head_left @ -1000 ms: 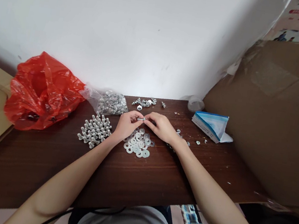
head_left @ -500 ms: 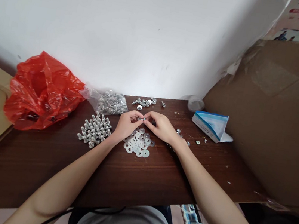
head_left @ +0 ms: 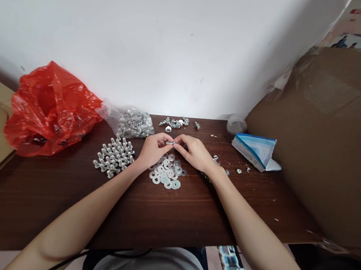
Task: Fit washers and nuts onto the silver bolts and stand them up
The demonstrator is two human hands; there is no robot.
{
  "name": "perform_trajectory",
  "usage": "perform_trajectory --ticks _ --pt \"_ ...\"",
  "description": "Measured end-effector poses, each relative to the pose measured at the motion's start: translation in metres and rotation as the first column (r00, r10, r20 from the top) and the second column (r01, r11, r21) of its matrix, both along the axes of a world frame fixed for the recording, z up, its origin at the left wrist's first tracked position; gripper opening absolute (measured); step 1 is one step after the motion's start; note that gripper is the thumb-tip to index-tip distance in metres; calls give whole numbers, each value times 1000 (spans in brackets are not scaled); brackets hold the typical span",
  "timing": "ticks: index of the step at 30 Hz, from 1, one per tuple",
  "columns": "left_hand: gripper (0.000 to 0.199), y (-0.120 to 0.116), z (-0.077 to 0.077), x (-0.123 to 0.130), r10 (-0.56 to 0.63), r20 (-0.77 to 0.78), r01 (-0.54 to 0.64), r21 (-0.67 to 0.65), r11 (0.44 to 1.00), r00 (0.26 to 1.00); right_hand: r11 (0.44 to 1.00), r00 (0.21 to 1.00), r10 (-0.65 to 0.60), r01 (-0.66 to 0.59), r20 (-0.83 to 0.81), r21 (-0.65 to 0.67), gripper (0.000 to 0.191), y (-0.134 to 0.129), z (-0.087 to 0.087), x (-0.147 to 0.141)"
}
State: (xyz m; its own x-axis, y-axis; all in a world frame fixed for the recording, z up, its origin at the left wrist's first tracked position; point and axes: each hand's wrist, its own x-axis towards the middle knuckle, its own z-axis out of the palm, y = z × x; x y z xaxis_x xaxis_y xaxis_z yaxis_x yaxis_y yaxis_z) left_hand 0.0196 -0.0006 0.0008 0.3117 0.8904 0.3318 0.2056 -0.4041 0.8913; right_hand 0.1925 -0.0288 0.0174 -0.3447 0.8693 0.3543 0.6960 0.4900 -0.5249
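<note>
My left hand pinches a small silver bolt, held level above the middle of the table. My right hand is closed at the bolt's right end, its thumb and finger on a small nut-like piece partly hidden by the fingertips. Just below the hands lies a pile of flat round washers. Left of my left wrist, several bolts stand close together on their heads. Small metal parts, partly covered by my right wrist, lie beside it.
Assembled bolts lie behind the hands. A clear bag of metal parts and a red plastic bag are at left. To the right are a clear cup, a blue-and-white box and a large cardboard box.
Both hands stay in nearly the same place around the bolt. Only a slight shift of the fingers at its right end shows.
</note>
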Motion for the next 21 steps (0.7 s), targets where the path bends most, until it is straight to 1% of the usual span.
perform_trajectory --ticks 9,14,21 --pt "12 1 -1 0 -3 -2 3 11 1000 1000 1000 1000 -1 0 -14 -13 20 -1 0 0" --pt "13 -1 1 1 -2 3 2 0 1000 1000 1000 1000 -6 6 -5 -9 19 0 -1 0" --pt "14 -2 3 1 -6 -13 6 0 1000 1000 1000 1000 -8 8 5 -10 23 -1 0 0"
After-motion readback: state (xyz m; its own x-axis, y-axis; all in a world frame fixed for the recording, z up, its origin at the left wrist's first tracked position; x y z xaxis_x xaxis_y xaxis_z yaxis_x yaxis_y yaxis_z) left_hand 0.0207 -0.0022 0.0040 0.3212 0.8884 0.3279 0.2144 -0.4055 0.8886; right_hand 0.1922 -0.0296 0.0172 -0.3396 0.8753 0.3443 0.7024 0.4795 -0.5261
